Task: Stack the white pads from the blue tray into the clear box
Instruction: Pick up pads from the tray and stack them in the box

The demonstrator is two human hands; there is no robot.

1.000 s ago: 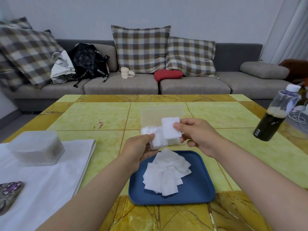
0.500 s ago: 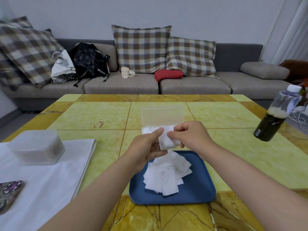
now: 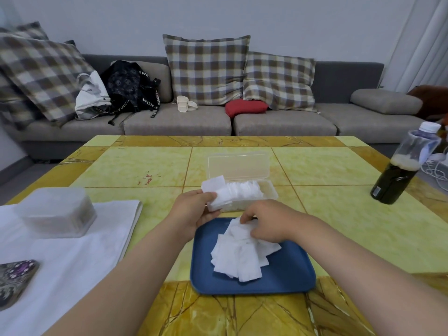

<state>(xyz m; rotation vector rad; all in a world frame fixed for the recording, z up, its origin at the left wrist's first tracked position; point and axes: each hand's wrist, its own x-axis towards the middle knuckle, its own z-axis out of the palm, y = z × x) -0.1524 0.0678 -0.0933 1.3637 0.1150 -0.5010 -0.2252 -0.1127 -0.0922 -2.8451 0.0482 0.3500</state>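
The right hand's fingers (image 3: 244, 218) pinch the top of the loose heap of thin white square pads (image 3: 242, 258) in the flat blue plastic tray (image 3: 286, 280). The left hand (image 3: 194, 212) holds pads upright in the clear plastic lidded box (image 3: 269, 192) just beyond on the yellow tabletop (image 3: 351, 214). They look feather-light, limp and clingy; pinching one corner should peel off one.

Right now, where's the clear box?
Head view, table centre: the clear box sits just beyond the blue tray, lid open, with the left hand at its left end.
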